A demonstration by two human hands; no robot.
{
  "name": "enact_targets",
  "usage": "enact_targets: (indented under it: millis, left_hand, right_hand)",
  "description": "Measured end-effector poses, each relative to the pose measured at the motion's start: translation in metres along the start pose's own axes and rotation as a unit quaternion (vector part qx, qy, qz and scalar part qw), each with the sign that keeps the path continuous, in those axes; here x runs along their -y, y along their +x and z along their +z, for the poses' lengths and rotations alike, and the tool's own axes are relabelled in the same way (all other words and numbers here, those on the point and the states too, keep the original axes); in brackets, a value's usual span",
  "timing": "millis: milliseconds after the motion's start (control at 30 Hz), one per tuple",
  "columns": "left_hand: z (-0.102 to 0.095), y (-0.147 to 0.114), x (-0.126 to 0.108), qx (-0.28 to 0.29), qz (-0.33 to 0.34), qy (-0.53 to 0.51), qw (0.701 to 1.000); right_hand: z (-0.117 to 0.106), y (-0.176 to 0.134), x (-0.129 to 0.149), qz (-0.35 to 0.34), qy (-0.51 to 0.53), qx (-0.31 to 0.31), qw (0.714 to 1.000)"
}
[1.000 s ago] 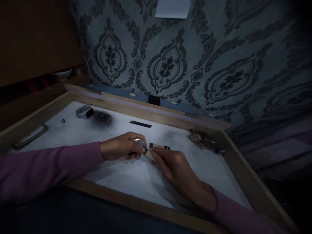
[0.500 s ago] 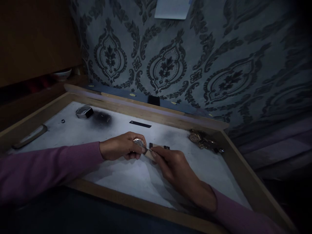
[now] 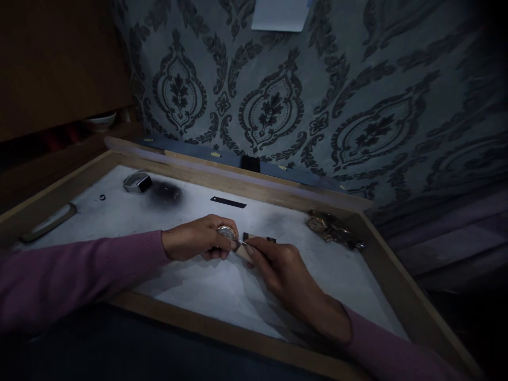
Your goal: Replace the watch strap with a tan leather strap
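A round watch (image 3: 226,232) with a shiny case is pinched between the thumb and fingers of my left hand (image 3: 204,236), above the white floor of a shallow wooden tray. My right hand (image 3: 280,262) is closed in a pinch on a thin metal tool (image 3: 241,242), whose tip meets the edge of the watch near my left thumb; most of it is hidden in my fingers. A tan strap-like piece (image 3: 243,253) slants below the tool. Just behind my right fingers lies a tan and dark item (image 3: 271,239), partly covered.
The wooden tray (image 3: 262,338) has raised sides. Inside it are a dark flat strip (image 3: 228,202), a smartwatch (image 3: 137,182), a small dark ring (image 3: 102,197), a curved band (image 3: 50,223) at left and a pile of watches (image 3: 335,229) at right. A patterned wall (image 3: 273,106) rises behind.
The tool in my right hand has shifted very slightly at the edge of the watch. Both hands stay in nearly the same place.
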State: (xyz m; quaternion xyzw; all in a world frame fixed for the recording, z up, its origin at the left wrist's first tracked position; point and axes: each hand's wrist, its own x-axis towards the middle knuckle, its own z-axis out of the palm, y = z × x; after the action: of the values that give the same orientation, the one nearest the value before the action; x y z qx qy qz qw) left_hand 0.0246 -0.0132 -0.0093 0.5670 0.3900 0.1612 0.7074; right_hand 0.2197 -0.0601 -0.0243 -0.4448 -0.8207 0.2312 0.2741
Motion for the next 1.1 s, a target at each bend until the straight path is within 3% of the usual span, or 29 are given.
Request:
enact_targets:
  millis: [1100]
  left_hand:
    - [0.0003,0.0010,0.0024,0.006,-0.023,-0.013,1.000]
  right_hand:
    - [0.0012,0.0008,-0.0025,-0.031,0.027,0.017,0.999]
